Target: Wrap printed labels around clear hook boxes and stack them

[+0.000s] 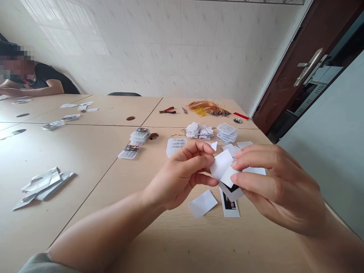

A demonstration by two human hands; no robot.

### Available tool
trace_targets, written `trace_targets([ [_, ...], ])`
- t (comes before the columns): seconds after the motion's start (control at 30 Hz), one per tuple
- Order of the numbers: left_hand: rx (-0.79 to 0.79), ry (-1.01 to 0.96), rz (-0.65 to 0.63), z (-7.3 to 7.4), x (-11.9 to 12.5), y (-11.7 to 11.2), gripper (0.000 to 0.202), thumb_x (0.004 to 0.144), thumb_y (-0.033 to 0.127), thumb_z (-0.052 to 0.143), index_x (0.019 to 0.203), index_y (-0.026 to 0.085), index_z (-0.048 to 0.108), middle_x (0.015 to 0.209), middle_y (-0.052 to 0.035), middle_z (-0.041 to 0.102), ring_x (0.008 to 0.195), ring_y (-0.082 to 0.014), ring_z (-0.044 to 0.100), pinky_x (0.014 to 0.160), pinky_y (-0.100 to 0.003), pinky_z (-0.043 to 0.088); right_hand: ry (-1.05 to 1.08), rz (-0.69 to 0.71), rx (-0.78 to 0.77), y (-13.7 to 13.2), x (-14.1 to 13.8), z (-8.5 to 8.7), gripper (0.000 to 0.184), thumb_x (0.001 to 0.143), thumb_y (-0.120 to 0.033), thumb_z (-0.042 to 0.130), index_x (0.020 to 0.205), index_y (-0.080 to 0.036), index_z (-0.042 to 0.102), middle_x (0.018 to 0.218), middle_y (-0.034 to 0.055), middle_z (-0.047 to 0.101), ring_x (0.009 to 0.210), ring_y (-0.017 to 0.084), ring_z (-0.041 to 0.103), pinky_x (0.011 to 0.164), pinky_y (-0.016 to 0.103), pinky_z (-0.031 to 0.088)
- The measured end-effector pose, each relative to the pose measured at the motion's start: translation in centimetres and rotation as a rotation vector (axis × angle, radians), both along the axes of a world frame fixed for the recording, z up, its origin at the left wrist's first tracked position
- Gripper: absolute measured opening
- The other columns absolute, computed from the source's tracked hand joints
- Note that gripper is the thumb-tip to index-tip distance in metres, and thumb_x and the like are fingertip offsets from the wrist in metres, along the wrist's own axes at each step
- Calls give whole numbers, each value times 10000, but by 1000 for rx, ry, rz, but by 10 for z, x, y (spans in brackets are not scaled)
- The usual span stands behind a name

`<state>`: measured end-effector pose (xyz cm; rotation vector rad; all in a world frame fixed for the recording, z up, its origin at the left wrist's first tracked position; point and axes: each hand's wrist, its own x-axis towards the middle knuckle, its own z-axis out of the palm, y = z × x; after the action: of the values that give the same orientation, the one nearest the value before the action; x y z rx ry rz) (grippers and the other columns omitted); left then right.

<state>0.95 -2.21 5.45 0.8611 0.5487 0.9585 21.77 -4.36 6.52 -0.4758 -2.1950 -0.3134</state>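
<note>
My left hand (191,167) pinches the left edge of a white paper card (221,163) between thumb and forefinger, above the table. From the other side my right hand (273,182) grips a smaller white piece of paper (229,176) that overlaps the card; whether the two are joined I cannot tell. Below my hands lie a blank white slip (203,203) and a card with a black printed panel (229,204). More white cards (254,170) lie behind my right fingers, partly hidden.
Beyond my hands sit piles of white cards (199,131) and stacked clear packets (226,132). Red-handled pliers (168,110) and a copper wire bundle (209,107) lie farther back. Packets (130,151) and silvery sleeves (45,184) are on the left. A person (42,77) sits at far left.
</note>
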Motion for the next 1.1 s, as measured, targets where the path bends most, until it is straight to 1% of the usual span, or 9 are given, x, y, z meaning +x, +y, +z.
trace_targets([
  [0.23, -96, -17, -32, -2, 1, 1, 70, 888, 103, 688, 843, 155, 674, 735, 15, 641, 590, -76, 671, 551, -145, 619, 54, 24, -3, 1, -5, -1, 318, 865, 33, 591, 956, -268, 639, 1007, 15, 660, 921, 162, 658, 851, 331, 616],
  [0.37, -99, -43, -42, -2, 1, 0, 77, 866, 101, 724, 848, 159, 676, 703, 21, 644, 563, -64, 650, 536, -135, 610, 210, 6, -149, 1, -6, -7, 499, 840, 30, 647, 1177, -338, 624, 1084, 10, 645, 988, 177, 679, 874, 350, 611],
  [0.43, -90, -49, -37, -2, 1, 0, 84, 857, 107, 739, 841, 160, 676, 706, 22, 647, 560, -61, 643, 534, -130, 606, 310, 5, -273, 2, -6, -11, 616, 845, -26, 706, 1332, -373, 558, 1245, 31, 616, 1129, 209, 648, 881, 374, 616],
  [0.53, -73, -38, -3, -1, 1, -1, 81, 859, 115, 740, 838, 165, 680, 710, 21, 649, 565, -63, 637, 532, -133, 604, 379, -24, -620, 1, -4, -10, 550, 905, -199, 734, 1368, -409, 525, 1417, 28, 579, 1209, 224, 637, 866, 370, 635],
  [0.63, -53, -61, 25, 0, 1, -2, 87, 875, 112, 721, 818, 168, 686, 711, 17, 666, 570, -63, 635, 531, -133, 600, 358, -2, -920, -2, -3, -5, 471, 931, -286, 727, 1341, -408, 529, 1167, -13, 719, 937, 138, 726, 728, 251, 633],
  [0.73, -39, -77, 20, -1, 1, 0, 79, 878, 122, 730, 811, 162, 715, 710, 14, 675, 580, -58, 627, 535, -125, 593, 364, 35, -990, -4, -2, -1, 453, 934, -249, 715, 1319, -415, 543, 881, -83, 727, 747, 76, 701, 656, 169, 586],
  [0.83, -30, -75, -44, -4, 2, 1, 52, 854, 190, 789, 837, 156, 755, 741, 5, 686, 600, -59, 631, 551, -125, 591, 407, -1, -968, -4, -3, -1, 405, 899, -252, 748, 1255, -394, 620, 847, -89, 720, 745, 70, 698, 663, 161, 574],
  [0.97, 18, -11, -128, -8, 5, -4, 120, 859, 281, 800, 891, 171, 761, 793, -4, 680, 638, -74, 644, 574, -145, 582, 406, -29, -1039, -1, -5, 2, 260, 884, -301, 764, 1136, -339, 714, 825, -59, 728, 762, 99, 706, 679, 194, 586],
  [1.1, 237, 198, -114, -7, 4, -4, 161, 917, 361, 704, 932, 201, 716, 845, -7, 657, 706, -108, 652, 609, -198, 571, 369, 18, -1093, 3, -1, 6, 57, 876, -322, 778, 899, -284, 742, 818, -31, 731, 729, 115, 687, 631, 194, 567],
])
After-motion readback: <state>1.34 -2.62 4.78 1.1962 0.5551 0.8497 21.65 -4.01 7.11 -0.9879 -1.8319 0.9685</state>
